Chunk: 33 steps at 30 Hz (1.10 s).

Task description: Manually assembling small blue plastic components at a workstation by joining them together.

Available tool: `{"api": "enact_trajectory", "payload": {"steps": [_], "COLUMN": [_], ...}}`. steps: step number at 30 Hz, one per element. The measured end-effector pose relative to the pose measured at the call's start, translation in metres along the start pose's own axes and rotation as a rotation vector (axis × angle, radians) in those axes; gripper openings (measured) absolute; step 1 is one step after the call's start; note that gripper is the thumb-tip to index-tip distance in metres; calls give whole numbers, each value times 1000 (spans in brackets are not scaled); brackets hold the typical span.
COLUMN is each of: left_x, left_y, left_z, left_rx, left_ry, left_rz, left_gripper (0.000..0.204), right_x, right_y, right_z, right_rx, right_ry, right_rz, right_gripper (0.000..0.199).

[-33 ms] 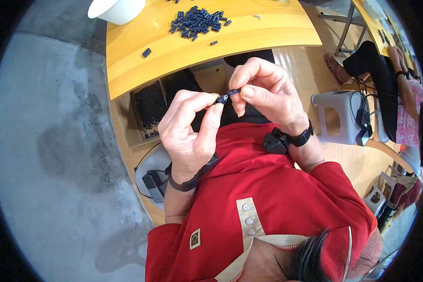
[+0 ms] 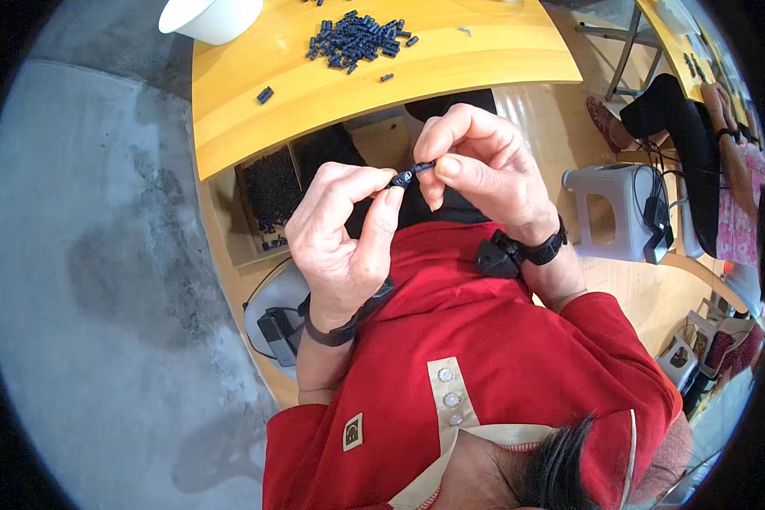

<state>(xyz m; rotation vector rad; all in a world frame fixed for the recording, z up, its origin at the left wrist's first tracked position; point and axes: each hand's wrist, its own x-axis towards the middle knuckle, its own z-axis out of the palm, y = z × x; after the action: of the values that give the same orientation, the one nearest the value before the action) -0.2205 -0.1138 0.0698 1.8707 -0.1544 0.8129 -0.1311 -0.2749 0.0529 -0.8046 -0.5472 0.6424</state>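
Above my lap, at the table's near edge, my two hands meet fingertip to fingertip. My left hand [image 2: 340, 229] is closed in a pinch on a small dark blue-black plastic piece [image 2: 402, 179] with a light ring-like spot on it. Thumb and forefinger of my right hand [image 2: 484, 170] pinch a thin dark piece [image 2: 424, 166] that touches the first one. Whether the two are joined or one part, I cannot tell. On the table lies a pile of similar small dark pieces [image 2: 357, 41].
The yellow wooden table [image 2: 484, 51] carries a white bowl [image 2: 221, 21] at far left and a loose dark piece [image 2: 264, 95]. Beneath it stands a box of small black parts [image 2: 272, 187]. A grey plastic stool [image 2: 608, 212] and a seated person [image 2: 735, 170] are at the right.
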Motion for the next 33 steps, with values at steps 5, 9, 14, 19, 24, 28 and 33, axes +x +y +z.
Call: {"api": "enact_trajectory", "payload": {"steps": [5, 9, 14, 19, 24, 28, 33], "left_x": [1, 1, 3, 6, 9, 7, 4], "left_y": [-1, 1, 1, 3, 5, 4, 1], "left_z": [-1, -2, -2, -5, -8, -10, -12], "left_rx": [4, 1, 26, 68, 67, -7, -83], "left_ry": [-14, -37, -62, -133, -189, -205, -213], "left_rz": [-2, -14, -15, -15, -62, -168, -250], "left_gripper": [14, 14, 14, 11, 10, 10, 8], "right_x": [0, 0, 1, 6, 15, 21, 23], "right_y": [-4, -4, -8, -15, -22, -19, -14], "right_z": [2, 2, 1, -6, -11, -15, -16], "right_rx": [-122, -152, -234, -420, -485, -518, -514], "right_ry": [-31, -42, -37, -127, -227, -292, -306], "right_rz": [-62, -70, -61, -93, -92, -111, -119], "right_gripper": [13, 13, 11, 10, 9, 11, 11]}}
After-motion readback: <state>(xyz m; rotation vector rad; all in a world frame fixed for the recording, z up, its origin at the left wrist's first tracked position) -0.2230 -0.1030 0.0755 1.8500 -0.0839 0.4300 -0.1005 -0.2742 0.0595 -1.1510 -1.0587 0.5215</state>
